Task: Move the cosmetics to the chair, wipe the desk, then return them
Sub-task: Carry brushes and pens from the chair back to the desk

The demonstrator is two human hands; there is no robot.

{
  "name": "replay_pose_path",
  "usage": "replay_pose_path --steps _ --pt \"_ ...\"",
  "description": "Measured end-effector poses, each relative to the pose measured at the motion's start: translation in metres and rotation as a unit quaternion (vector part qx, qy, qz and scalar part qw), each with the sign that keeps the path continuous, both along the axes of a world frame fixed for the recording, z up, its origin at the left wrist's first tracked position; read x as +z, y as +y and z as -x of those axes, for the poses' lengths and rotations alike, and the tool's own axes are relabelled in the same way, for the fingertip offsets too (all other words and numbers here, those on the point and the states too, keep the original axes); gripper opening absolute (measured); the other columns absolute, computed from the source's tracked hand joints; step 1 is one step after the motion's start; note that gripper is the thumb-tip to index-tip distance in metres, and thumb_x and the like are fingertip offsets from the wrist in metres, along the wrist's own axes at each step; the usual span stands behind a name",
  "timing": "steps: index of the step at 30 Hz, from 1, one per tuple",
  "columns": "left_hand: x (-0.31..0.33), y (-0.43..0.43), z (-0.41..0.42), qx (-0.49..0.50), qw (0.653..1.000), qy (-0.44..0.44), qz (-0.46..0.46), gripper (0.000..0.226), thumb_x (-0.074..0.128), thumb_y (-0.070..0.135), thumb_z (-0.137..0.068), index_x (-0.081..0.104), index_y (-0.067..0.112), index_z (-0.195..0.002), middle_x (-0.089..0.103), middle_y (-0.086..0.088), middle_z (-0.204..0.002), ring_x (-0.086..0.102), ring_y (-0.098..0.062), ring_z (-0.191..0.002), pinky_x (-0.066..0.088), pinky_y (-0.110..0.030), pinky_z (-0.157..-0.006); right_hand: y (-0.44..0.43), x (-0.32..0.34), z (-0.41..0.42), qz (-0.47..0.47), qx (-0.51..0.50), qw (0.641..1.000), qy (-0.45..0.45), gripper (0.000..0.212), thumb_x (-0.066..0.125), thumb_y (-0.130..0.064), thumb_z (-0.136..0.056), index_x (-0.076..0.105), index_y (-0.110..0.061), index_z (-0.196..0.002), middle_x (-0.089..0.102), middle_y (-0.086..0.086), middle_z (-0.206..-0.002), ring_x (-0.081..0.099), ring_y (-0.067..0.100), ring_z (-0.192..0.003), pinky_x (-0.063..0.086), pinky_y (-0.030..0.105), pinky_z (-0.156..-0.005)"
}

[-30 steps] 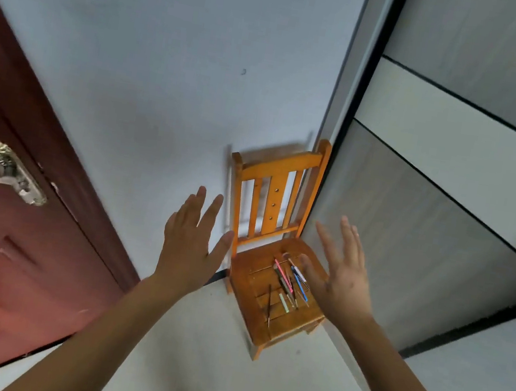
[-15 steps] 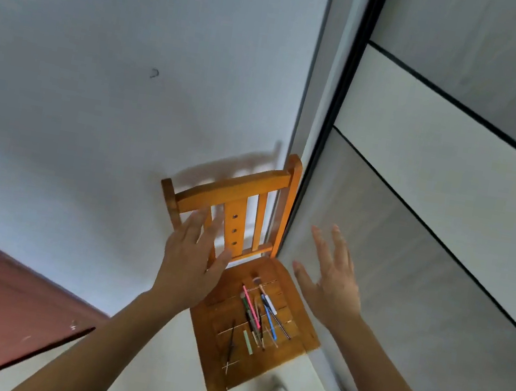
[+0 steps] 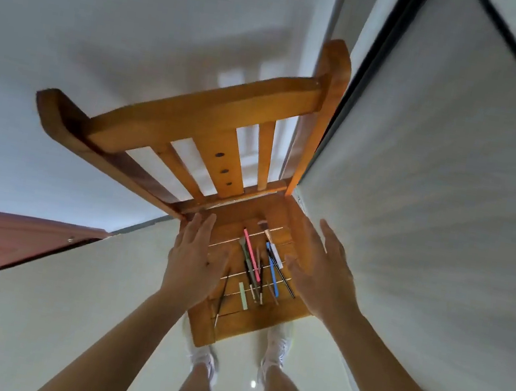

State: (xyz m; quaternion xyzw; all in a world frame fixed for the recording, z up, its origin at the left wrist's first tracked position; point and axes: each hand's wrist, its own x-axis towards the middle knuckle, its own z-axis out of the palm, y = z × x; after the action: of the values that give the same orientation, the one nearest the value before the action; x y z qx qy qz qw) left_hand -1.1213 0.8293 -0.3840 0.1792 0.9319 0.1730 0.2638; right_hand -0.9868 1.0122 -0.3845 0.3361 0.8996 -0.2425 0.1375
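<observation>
Left hand (image 3: pixel 193 261), right hand (image 3: pixel 322 273) outstretched, empty.

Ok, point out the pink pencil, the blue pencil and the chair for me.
pink pencil (image 3: pixel 251 254): head view, middle of its shaft.
blue pencil (image 3: pixel 271 271): head view, middle of its shaft.
chair (image 3: pixel 209 112): head view, top rail of the backrest.

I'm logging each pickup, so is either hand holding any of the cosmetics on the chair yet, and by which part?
Nothing is held. The left hand and right hand are open above the chair seat, either side of the cosmetics lying there.
</observation>
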Motion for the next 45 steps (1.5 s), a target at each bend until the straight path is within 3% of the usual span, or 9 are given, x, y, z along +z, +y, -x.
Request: replay_pose_path --steps 2,10,14,18,23,28,34,38,45 --pt "-0.048 0.006 -0.002 0.027 0.999 -0.036 0.003 0.064 0.040 0.056 -0.098 0.023 0.033 -0.155 0.018 0.006 -0.165 0.019 -0.025 -0.151 0.025 -0.053 -0.119 -0.004 -0.045 0.005 0.013 0.000 1.000 -0.019 0.084 0.014 -0.076 -0.084 0.003 -0.038 -0.158 0.005 -0.005 -0.169 0.014 0.024 -0.154 0.028 0.048 -0.119" --pt "-0.191 0.022 -0.023 0.044 0.990 -0.125 0.044 0.057 0.049 0.046 -0.099 0.032 0.029 -0.151 0.032 0.002 -0.159 0.029 -0.027 -0.147 0.035 -0.050 -0.114 -0.029 -0.207 0.005 0.051 -0.047 0.994 -0.081 0.076 0.044 -0.060 -0.097 0.009 -0.031 -0.158 0.018 0.002 -0.166 0.028 0.029 -0.149 0.039 0.049 -0.111" --pt "-0.236 0.033 -0.028 0.060 0.990 -0.117 0.056 0.054 0.050 0.046 -0.099 0.040 0.025 -0.147 0.043 0.000 -0.150 0.042 -0.023 -0.137 0.045 -0.037 -0.100 -0.033 -0.250 0.006 0.049 -0.073 0.993 -0.077 0.069 0.047 -0.057 -0.098 0.019 -0.030 -0.155 0.030 0.002 -0.159 0.038 0.027 -0.142 0.047 0.048 -0.103" --pt "-0.271 0.045 -0.029 0.084 0.992 -0.068 0.066 0.055 0.055 0.052 -0.094 0.047 0.021 -0.139 0.050 0.000 -0.137 0.051 -0.018 -0.122 0.041 -0.024 -0.075 -0.029 -0.275 0.011 0.033 -0.079 0.994 -0.067 0.057 0.052 -0.055 -0.097 0.037 -0.030 -0.146 0.043 0.002 -0.148 0.049 0.024 -0.131 0.050 0.043 -0.097" --pt "-0.289 0.048 -0.030 0.120 0.992 -0.035 0.027 0.034 0.064 0.038 -0.092 0.057 0.019 -0.120 0.063 0.003 -0.117 0.061 -0.014 -0.099 0.039 -0.017 -0.064 -0.022 -0.289 0.010 0.074 -0.088 0.993 -0.034 0.043 0.061 -0.048 -0.095 0.052 -0.025 -0.130 0.058 0.000 -0.129 0.063 0.021 -0.104 0.052 0.031 -0.079" --pt "-0.295 0.049 -0.035 0.160 0.985 -0.047 -0.050 0.015 0.066 0.025 -0.093 0.070 0.017 -0.105 0.070 0.007 -0.094 0.064 -0.007 -0.078 0.036 -0.008 -0.056 -0.014 -0.296 0.011 0.125 -0.121 0.985 -0.015 0.032 0.072 -0.043 -0.090 0.064 -0.024 -0.115 0.066 -0.003 -0.108 0.060 0.011 -0.082 0.039 0.013 -0.057" --pt "-0.284 0.043 -0.028 0.220 0.965 -0.067 -0.124 0.014 0.070 0.020 -0.091 0.072 0.013 -0.103 0.065 0.011 -0.087 0.057 0.006 -0.071 0.039 0.004 -0.061 -0.013 -0.292 0.011 0.123 -0.128 0.984 -0.020 0.031 0.069 -0.038 -0.092 0.066 -0.018 -0.115 0.060 -0.008 -0.096 0.059 0.008 -0.080 0.035 0.012 -0.055" --pt "-0.276 0.036 -0.021 0.236 0.956 -0.069 -0.161 0.015 0.070 0.023 -0.091 0.072 0.016 -0.104 0.064 0.016 -0.087 0.059 0.008 -0.075 0.040 0.004 -0.063 -0.013 -0.289 0.010 0.084 -0.111 0.989 -0.042 0.029 0.063 -0.043 -0.096 0.068 -0.015 -0.101 0.066 0.001 -0.092 0.059 0.012 -0.075 0.036 0.014 -0.053" --pt "-0.250 0.018 -0.010 0.244 0.950 -0.047 -0.191 0.012 0.071 0.028 -0.090 0.073 0.019 -0.098 0.064 0.021 -0.081 0.060 0.014 -0.075 0.043 0.002 -0.068 -0.019 -0.258 0.015 0.071 -0.106 0.992 0.000 0.036 0.061 -0.048 -0.096 0.074 -0.017 -0.110 0.066 -0.001 -0.094 0.060 0.012 -0.074 0.038 0.016 -0.052"
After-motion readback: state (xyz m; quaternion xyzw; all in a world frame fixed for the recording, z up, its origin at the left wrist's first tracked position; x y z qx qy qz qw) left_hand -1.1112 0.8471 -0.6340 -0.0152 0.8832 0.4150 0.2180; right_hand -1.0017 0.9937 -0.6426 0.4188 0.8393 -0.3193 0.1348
